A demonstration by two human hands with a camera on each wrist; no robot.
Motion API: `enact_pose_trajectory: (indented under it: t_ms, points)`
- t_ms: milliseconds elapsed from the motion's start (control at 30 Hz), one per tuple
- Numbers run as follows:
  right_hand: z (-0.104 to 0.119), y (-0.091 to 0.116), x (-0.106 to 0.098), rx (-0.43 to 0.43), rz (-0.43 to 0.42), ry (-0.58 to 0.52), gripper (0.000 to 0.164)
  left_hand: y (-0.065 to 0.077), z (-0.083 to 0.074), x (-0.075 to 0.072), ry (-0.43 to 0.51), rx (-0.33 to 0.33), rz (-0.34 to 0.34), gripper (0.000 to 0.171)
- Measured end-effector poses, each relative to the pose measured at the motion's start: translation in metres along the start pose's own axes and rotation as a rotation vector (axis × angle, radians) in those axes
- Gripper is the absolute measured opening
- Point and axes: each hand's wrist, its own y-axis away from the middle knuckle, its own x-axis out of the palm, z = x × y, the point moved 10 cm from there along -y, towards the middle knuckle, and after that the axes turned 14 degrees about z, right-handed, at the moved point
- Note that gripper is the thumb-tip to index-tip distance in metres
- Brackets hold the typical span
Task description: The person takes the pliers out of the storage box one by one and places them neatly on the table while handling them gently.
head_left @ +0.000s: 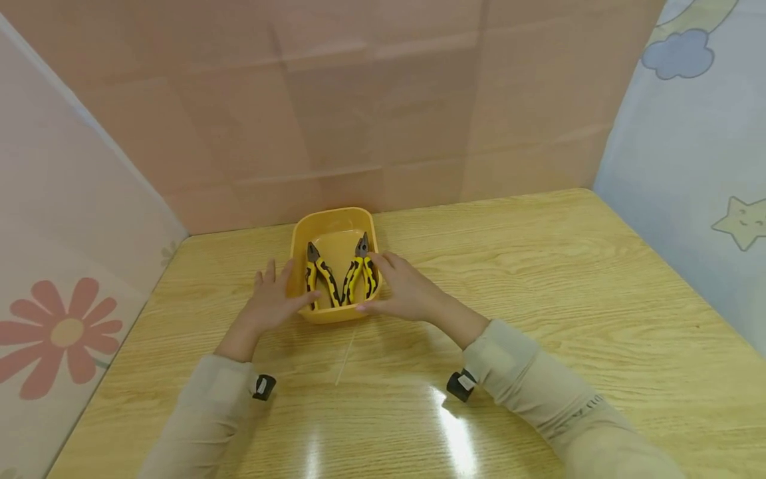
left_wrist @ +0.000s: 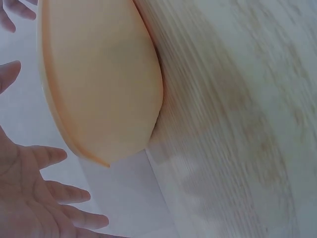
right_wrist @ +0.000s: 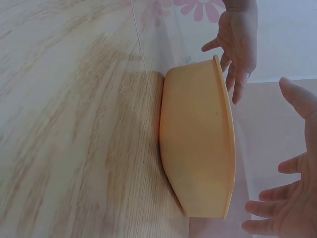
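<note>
A yellow plastic bin [head_left: 335, 315] stands on the table near its back edge. Inside lie two pairs of pliers with yellow and black handles: the left pliers [head_left: 326, 274] and the right pliers [head_left: 353, 274], dark jaws toward the back wall. At the bin's left side is my left hand [head_left: 268, 307], fingers spread and thumb over the near left rim. My right hand [head_left: 411, 291] is at the right side, fingers apart. Both wrist views show the bin's outer wall [left_wrist: 101, 79] with loosely extended fingers beside it, gripping nothing; contact with the rim is unclear.
The wood-grain table [head_left: 526, 279] extends to the right and toward me. A brownish back wall [head_left: 383, 120] rises behind the bin. A thin pale strip [head_left: 345, 359] lies before it. Patterned panels flank the left and right sides.
</note>
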Motion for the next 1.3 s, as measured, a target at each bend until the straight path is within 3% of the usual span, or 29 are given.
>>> enact_pose_trajectory:
  t_ms: [333, 633, 1300]
  points:
    - [0.004, -0.009, -0.001, 0.008, 0.007, 0.001, 0.093, -0.005, 0.01, -0.002, 0.015, -0.013, -0.001, 0.096]
    - [0.009, -0.018, 0.0, 0.002, 0.016, -0.018, 0.094, -0.008, 0.017, -0.003, 0.048, -0.03, 0.014, 0.09]
    - [0.013, -0.027, 0.003, 0.031, 0.046, -0.025, 0.09, -0.018, 0.022, 0.0, 0.105, -0.029, 0.028, 0.095]
